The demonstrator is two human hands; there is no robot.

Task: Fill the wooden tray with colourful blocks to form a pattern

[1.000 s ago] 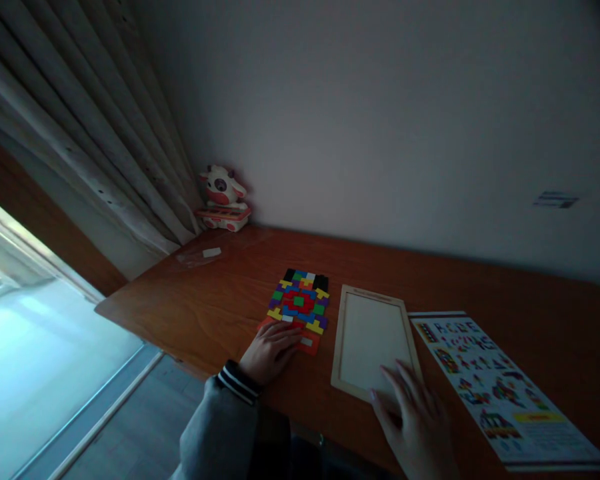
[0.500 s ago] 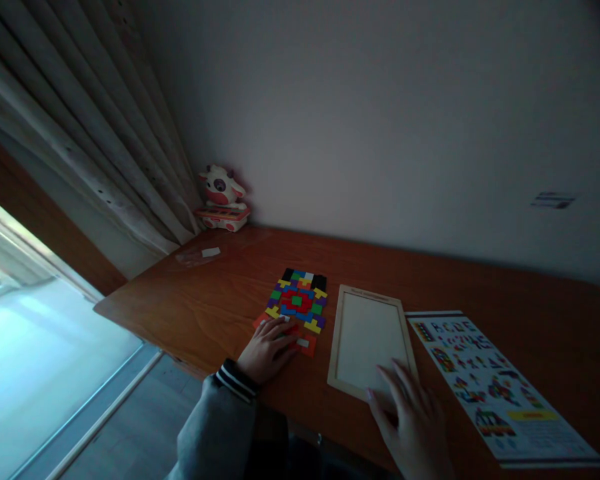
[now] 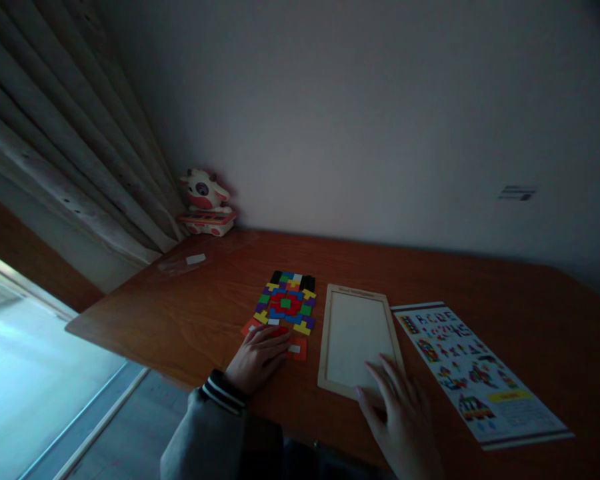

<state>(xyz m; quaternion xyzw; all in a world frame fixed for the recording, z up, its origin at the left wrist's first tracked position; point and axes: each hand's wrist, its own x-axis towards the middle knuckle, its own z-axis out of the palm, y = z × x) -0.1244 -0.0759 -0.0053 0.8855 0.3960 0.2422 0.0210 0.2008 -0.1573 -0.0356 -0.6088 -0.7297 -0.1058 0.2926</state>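
Observation:
Colourful flat puzzle blocks lie packed together left of centre, with red, blue, yellow, purple, green, black and orange pieces. My left hand lies over the near edge of these blocks, fingers stretched out and hiding some of them. At its fingertips shows a red piece, and an orange piece with a white patch is just right of the hand. To the right, a pale wooden frame tray holds no blocks. My right hand is spread open over its near right corner, fingertips on or just above it.
A printed pattern sheet lies right of the tray on the brown wooden table. At the back left sits a cow-shaped toy keyboard, with a clear plastic bag in front. Curtain and wall stand behind.
The view has shifted slightly, moving everything a little left. My left hand has drawn back slightly from the blocks, uncovering more of the near edge. My right hand keeps its place by the tray.

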